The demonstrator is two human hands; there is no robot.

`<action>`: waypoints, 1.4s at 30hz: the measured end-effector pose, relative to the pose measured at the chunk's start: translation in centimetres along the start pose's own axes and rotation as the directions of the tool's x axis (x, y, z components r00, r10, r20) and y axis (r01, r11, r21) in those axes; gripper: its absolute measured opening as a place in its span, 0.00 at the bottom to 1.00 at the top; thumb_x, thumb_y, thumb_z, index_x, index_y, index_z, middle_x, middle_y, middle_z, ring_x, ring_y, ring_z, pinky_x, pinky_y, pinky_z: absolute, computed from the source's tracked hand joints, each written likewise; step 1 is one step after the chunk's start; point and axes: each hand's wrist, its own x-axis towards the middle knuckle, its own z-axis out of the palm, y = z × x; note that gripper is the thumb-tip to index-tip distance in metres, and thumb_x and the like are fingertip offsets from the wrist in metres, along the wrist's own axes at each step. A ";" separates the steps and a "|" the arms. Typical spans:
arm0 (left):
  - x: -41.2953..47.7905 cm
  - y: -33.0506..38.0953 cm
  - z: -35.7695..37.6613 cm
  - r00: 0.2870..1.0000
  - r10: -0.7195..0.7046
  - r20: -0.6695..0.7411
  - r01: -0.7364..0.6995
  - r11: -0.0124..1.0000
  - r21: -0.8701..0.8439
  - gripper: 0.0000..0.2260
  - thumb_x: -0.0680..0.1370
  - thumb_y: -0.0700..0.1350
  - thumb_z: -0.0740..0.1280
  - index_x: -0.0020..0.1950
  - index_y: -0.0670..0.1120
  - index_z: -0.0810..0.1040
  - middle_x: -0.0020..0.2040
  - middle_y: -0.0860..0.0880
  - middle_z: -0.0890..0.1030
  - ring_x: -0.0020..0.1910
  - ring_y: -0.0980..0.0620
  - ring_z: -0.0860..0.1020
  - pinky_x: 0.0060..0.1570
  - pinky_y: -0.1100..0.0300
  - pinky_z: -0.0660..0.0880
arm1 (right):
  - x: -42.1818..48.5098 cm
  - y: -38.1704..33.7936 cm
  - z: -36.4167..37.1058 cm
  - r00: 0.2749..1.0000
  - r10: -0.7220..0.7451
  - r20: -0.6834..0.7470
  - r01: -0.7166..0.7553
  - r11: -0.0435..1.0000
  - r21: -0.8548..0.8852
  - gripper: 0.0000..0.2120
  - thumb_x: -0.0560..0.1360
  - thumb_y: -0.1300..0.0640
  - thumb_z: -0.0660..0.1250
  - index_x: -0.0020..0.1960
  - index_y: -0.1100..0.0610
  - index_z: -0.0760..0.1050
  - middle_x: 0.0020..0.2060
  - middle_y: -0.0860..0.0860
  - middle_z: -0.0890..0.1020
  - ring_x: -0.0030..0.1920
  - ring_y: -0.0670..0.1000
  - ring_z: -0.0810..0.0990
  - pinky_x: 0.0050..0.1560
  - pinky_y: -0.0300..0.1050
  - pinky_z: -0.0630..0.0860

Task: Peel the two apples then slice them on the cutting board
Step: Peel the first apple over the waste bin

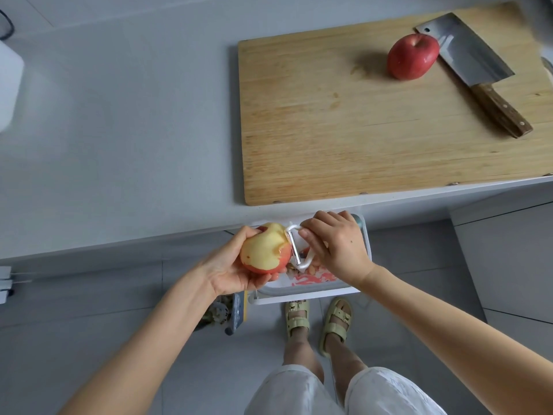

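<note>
Pale yellow flesh shows over most of the partly peeled apple (pixel 265 250), with red skin left along its near side and a little at the far end. The person's left hand (pixel 230 268) cups it from below and from the left, fingers curled under it and thumb pressed on its far end, so the hold is closed firmly around the fruit. It hangs in the air just off the near edge of the grey counter (pixel 119 130), above a white bin (pixel 305 297) (red and cream peelings (pixel 314 278) lie inside).

The right hand (pixel 339 245) is wrapped around a white peeler (pixel 296 248), fingers curled on its handle and the forefinger reaching along the top of the frame. The blade lies against the right side of the apple.

Far off to the right, on the wooden cutting board (pixel 344 130), the whole apple (pixel 413 56) sits red all over, its right side against the blade of a steel cleaver (pixel 472 59). The cleaver's dark wooden handle points toward the near right. Board and held apple are well apart.

Down on the tiled floor, left of the bin, leans a blue and yellow packet (pixel 239 310), its print too small for me to read. Pale green sandals (pixel 296 317) stand just on the near side of the bin.
</note>
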 end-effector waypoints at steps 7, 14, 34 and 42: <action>-0.9 0.7 0.1 0.984 0.009 0.180 -0.027 0.995 0.098 0.28 0.52 0.50 0.81 0.47 0.38 0.84 0.42 0.32 0.81 0.33 0.42 0.80 0.27 0.58 0.77 | -1.6 2.9 1.0 0.994 0.097 0.044 -0.092 0.990 -0.110 0.18 0.77 0.50 0.58 0.34 0.58 0.78 0.27 0.51 0.77 0.29 0.56 0.76 0.37 0.50 0.72; -0.5 0.5 1.0 0.935 0.346 -0.079 -0.240 0.779 0.580 0.31 0.59 0.51 0.75 0.60 0.46 0.74 0.56 0.42 0.79 0.51 0.46 0.78 0.40 0.55 0.79 | -0.4 2.8 1.2 0.382 0.639 0.668 -0.612 0.716 -0.335 0.17 0.80 0.47 0.54 0.45 0.55 0.76 0.29 0.51 0.71 0.30 0.50 0.71 0.28 0.40 0.64; 1.5 -0.7 1.5 0.858 0.453 -0.240 -0.392 0.881 0.264 0.18 0.66 0.48 0.76 0.53 0.50 0.76 0.53 0.45 0.78 0.48 0.49 0.78 0.36 0.58 0.76 | -0.8 0.4 -0.1 0.386 0.666 0.638 -0.858 0.514 -0.017 0.21 0.79 0.42 0.52 0.50 0.56 0.78 0.31 0.48 0.79 0.25 0.44 0.73 0.31 0.39 0.69; 0.8 -0.9 1.1 0.974 0.185 -0.130 -0.189 0.982 -0.019 0.30 0.59 0.52 0.76 0.58 0.43 0.74 0.44 0.38 0.81 0.32 0.45 0.81 0.34 0.55 0.78 | -0.8 -0.5 -0.8 0.848 0.462 0.259 -0.511 0.842 0.172 0.14 0.79 0.50 0.60 0.41 0.55 0.79 0.26 0.49 0.76 0.29 0.49 0.72 0.32 0.46 0.68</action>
